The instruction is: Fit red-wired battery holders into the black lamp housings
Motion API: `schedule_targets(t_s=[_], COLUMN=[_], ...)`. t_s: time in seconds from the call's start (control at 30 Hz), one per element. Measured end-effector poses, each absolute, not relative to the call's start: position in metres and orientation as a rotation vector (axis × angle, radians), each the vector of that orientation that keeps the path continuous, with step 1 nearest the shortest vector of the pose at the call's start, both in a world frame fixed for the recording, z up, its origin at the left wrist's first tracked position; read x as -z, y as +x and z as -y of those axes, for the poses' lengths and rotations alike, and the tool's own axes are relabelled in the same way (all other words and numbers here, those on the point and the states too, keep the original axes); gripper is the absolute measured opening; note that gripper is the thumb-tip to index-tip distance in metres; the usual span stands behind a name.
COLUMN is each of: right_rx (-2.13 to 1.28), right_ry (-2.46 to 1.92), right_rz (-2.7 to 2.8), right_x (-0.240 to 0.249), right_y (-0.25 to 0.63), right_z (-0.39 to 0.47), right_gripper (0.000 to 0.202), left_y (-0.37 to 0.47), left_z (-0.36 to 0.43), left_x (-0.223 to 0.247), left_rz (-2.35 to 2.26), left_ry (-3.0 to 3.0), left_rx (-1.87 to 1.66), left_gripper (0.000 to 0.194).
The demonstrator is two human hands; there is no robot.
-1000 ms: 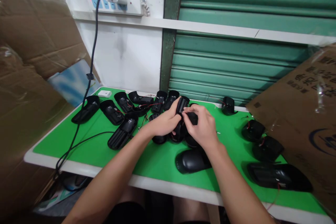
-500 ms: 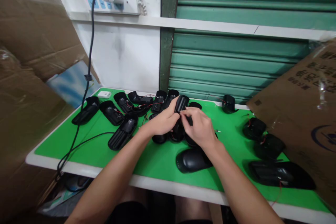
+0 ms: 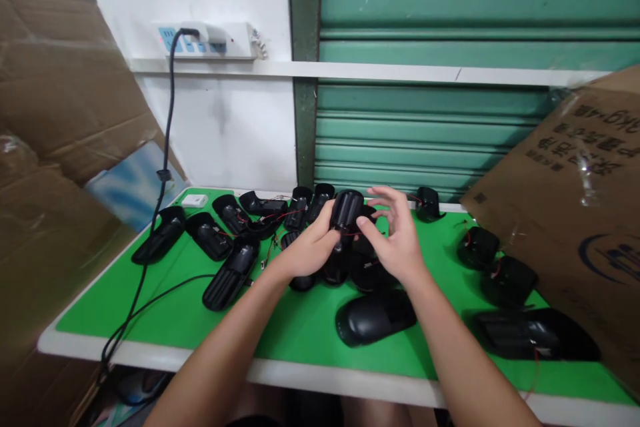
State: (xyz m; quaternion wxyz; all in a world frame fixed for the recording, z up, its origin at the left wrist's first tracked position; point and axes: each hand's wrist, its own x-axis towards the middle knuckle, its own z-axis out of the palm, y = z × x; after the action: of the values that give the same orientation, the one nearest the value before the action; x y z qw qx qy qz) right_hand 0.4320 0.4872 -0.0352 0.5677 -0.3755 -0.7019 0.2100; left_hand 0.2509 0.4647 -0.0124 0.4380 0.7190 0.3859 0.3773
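Note:
My left hand (image 3: 314, 240) is closed round a black plastic casing (image 3: 347, 211) with ridged, rounded channels and a thin red wire at its lower end. It is held above the middle of the table. Just to its right is my right hand (image 3: 395, 230), with fingers spread and the thumb close to the casing's edge; whether the thumb touches it I cannot tell. Beneath the hands lie more black casings, partly hidden. A smooth black casing (image 3: 375, 317) rests on the green tabletop in front of them.
Several black casings with red wires lie on the left, one of them a ridged casing (image 3: 231, 273). More sit at the right, by a cardboard box (image 3: 565, 167). A black cable (image 3: 167, 127) hangs from the power strip (image 3: 235, 40) over the green table (image 3: 165, 307).
My right hand has drawn back to the right from the casing, its pinched fingers now spread. The casing stays in my left hand. The camera view has tilted up slightly.

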Motion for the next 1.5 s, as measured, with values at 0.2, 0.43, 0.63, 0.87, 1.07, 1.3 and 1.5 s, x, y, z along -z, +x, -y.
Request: schedule_targets(t_s=[0.2,0.43,0.63,0.87,1.07,1.3,1.5], right_rx=[-0.88,-0.923,-0.994,-1.038,-1.063,-1.104,-1.349], right_ry=[-0.821,-0.839,-0.843,-0.866,-0.841,-0.866,-0.811], right_rz=[1.763,1.755,1.731,1.674,1.614,1.579,1.383], right_x=[0.029,0.027,0.034,0.038,0.037,0.026,0.023], right_y=[0.433,0.432,0.428,0.423,0.417,0.422,0.427], right_z=[-0.481,-0.475,-0.476,-0.476,-0.475,-0.472,-0.48], right_gripper=[0.067,0.068,0.071,0.071,0.069,0.069,0.068], left_y=[0.253,0.257,0.256,0.259,0.259,0.26,0.254], left_z=[-0.461,-0.462,-0.465,-0.466,-0.464,-0.463,-0.463], left_x=[0.011,0.019,0.025,0.026,0.024,0.022,0.019], left_rz=[-0.978,-1.011,-1.038,-1.061,-1.071,-1.085,-1.008], left_ry=[1.771,1.927,1.97,1.976,1.933,1.776,1.857], left_rx=[-0.889,-0.902,-0.917,-0.903,-0.904,-0.959,-0.913], left_gripper=[0.052,0.046,0.034,0.031,0.032,0.036,0.062])
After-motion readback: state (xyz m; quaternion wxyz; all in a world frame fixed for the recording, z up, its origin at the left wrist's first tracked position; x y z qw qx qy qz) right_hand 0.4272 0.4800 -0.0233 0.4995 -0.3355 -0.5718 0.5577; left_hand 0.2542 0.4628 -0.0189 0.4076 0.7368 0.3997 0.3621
